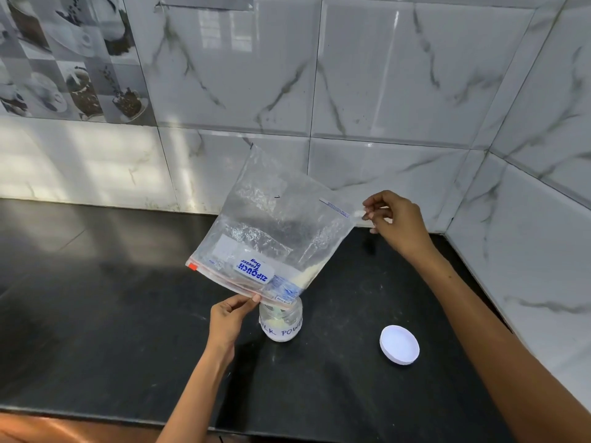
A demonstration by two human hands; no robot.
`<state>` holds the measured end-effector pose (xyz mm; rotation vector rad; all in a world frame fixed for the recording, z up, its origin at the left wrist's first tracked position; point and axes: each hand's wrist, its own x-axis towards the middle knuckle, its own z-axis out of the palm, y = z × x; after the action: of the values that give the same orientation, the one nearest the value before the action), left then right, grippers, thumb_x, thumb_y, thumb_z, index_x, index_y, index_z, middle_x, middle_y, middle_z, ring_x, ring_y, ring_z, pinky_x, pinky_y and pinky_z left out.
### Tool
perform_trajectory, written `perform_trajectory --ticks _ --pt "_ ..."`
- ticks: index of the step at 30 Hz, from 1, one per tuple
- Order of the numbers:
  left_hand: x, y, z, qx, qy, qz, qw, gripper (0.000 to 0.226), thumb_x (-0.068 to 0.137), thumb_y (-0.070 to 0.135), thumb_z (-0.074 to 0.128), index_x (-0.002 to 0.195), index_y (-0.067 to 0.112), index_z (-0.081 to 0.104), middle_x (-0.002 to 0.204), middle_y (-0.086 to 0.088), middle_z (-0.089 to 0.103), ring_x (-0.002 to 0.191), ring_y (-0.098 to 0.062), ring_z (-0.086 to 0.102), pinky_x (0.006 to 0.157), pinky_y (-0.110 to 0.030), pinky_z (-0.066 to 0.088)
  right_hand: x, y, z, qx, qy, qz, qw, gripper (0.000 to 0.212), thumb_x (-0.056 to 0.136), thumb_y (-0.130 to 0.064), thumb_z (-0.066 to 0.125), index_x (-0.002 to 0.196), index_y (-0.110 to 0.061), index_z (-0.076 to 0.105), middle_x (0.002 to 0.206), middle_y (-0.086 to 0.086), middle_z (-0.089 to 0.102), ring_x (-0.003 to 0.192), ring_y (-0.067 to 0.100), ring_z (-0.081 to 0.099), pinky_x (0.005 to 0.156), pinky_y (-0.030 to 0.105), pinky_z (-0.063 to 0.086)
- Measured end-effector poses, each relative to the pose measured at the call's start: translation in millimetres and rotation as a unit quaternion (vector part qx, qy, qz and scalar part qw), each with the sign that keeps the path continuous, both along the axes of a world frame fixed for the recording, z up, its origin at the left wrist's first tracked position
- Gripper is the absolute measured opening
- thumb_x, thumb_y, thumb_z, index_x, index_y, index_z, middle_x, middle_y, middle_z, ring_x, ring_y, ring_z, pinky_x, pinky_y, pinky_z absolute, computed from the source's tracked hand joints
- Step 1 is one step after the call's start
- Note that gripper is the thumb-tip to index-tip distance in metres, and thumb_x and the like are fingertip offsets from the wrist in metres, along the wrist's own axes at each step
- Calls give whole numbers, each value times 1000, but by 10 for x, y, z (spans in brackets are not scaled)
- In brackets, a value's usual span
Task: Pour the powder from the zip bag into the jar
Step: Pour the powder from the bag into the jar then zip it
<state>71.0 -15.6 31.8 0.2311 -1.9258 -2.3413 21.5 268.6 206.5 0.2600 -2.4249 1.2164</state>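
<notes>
A clear zip bag [275, 231] hangs upside down over the middle of the black worktop [96, 314], its zip edge lowest and its sealed bottom edge raised toward the far right. The left hand [228, 318] has its grip clamped on the zip edge, thumb and fingers pinching the plastic just left of the jar [281, 321], and the lower right corner of the bag's mouth sits right at the jar's open top. The right hand [395, 223] is higher and farther right, its grip pinched together on the bag's upper corner, holding that end up so the bag slopes down to the left. A little pale powder [307, 276] lies in the bag along the zip edge near that lowest corner, and some pale powder shows inside the glass jar. The jar stands upright on the worktop with a white label bearing handwritten letters. A white lid [399, 345] lies flat on the worktop to the right of the jar, apart from it. Marbled grey-white wall tiles [383, 91] rise behind the worktop and along its right side.
</notes>
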Motion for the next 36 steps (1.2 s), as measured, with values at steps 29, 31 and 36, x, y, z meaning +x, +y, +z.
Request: perform_trajectory --ticks 29,31,36 --pt "15 15 72 5 10 34 999 6 78 9 74 84 10 75 93 -4 74 83 -1 69 67 -9 50 7 -266 12 -120 -89 59 987 4 85 -18 67 86 -15 67 97 9 70 89 18 68 63 21 57" --pt "13 4 70 -1 5 38 999 7 78 11 74 84 8 75 93 -6 74 81 -2 69 69 -10 48 21 -301 47 -120 -71 54 989 3 85 -19 67 85 -16 66 96 8 72 90 16 68 65 25 58" --pt "10 5 99 -17 3 37 999 9 79 11 74 87 7 75 85 -1 76 78 -1 69 65 -4 47 79 -355 99 -95 -58 76 991 5 87 -18 65 82 -20 64 91 3 74 83 10 70 64 25 58"
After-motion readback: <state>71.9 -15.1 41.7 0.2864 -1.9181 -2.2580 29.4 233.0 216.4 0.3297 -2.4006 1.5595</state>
